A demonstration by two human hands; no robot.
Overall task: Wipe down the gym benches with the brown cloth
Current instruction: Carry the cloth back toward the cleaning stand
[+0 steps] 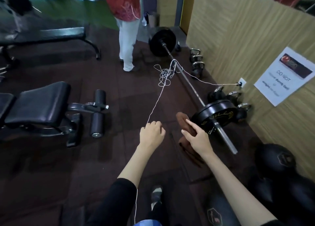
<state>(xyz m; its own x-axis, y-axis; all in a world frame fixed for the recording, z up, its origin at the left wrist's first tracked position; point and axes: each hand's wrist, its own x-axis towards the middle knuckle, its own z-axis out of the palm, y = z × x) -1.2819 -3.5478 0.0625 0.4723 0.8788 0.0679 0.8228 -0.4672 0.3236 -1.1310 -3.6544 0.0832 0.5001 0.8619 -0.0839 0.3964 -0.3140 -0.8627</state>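
Head view: brown cloth (182, 122) hangs in the right hand (196, 138), well apart from any bench.
Right fingers grip the cloth, ready for wiping; left hand (151, 134) curls around a white cord (158, 96), probably holding it aside; nearest bench (37, 104) stands at left.

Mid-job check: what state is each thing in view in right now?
brown cloth: bunched, held in the right hand, clear of both benches.
left hand: fingers curled, white cord runs to it, grip hidden.
white cord: tangled, draped over the barbell, ends at the wall socket.
near bench: untouched.
far bench: flat, untouched.
barbell: on the floor, plates on both ends.
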